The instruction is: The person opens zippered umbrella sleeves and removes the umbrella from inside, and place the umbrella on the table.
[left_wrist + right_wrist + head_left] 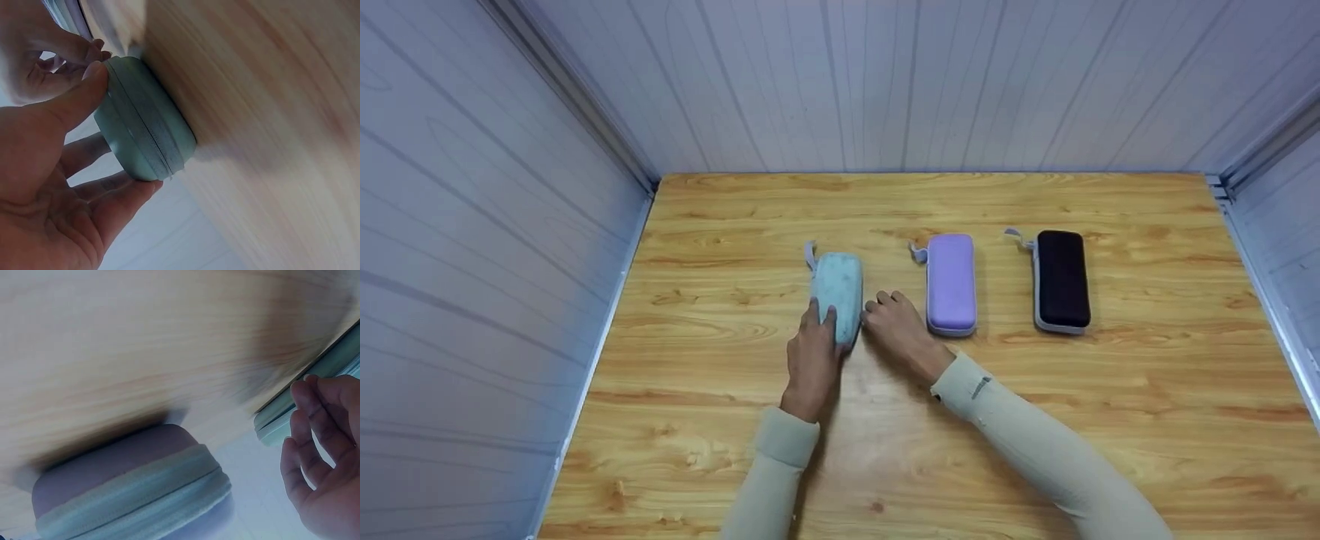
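Observation:
A pale blue zip case (840,285) lies on the table, its wrist loop at the far left corner. My left hand (811,361) grips its near end, thumb on one side and fingers on the other. In the left wrist view, a closed zipper seam (139,121) runs round that end. At the right side of the case is my right hand (901,330), fingers curled. Its thumb and index finger pinch at the zipper line, and the fingertips (304,387) hide the zipper pull there.
Right of the hands, a purple zip case (952,281) lies with its loop to the left. Farther right is a black zip case (1063,277) with a grey zipper band. White panelled walls (870,90) border the wooden table (720,442) at the back and both sides.

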Action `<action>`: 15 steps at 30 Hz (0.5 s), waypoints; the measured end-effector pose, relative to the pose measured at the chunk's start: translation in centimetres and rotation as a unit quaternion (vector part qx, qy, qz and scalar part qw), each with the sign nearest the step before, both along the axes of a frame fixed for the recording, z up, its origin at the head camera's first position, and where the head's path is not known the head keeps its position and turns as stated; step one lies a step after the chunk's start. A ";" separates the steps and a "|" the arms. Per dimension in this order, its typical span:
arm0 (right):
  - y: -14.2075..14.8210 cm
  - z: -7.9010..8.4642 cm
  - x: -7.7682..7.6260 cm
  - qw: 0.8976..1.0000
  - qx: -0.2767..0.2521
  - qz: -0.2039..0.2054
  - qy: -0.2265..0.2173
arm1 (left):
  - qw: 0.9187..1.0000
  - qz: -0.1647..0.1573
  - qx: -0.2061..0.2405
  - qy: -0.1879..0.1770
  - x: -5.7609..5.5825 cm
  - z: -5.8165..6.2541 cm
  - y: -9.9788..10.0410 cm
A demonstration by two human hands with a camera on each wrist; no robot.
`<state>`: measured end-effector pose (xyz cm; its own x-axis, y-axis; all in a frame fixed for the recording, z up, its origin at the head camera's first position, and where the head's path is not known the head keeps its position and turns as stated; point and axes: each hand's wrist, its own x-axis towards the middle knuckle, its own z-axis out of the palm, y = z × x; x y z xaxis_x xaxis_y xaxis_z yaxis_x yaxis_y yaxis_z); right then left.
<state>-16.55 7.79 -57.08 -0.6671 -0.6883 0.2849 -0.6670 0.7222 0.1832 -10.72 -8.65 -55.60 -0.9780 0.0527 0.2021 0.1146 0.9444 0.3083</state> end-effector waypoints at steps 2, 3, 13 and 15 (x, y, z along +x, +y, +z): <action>0.0 0.0 0.0 1.000 0.002 -0.001 -0.005 | 1.000 0.005 -0.006 -0.007 -0.1 0.0 0.2; 0.0 0.1 0.1 1.000 0.003 -0.001 -0.007 | 1.000 0.008 -0.007 -0.011 -0.1 0.1 0.3; 0.1 -0.3 0.2 1.000 -0.029 0.005 -0.004 | 0.999 0.039 -0.024 -0.013 -0.5 0.0 1.2; 0.1 -0.3 0.3 0.999 -0.033 0.007 -0.004 | 0.999 0.043 -0.024 -0.009 -0.5 -0.1 1.3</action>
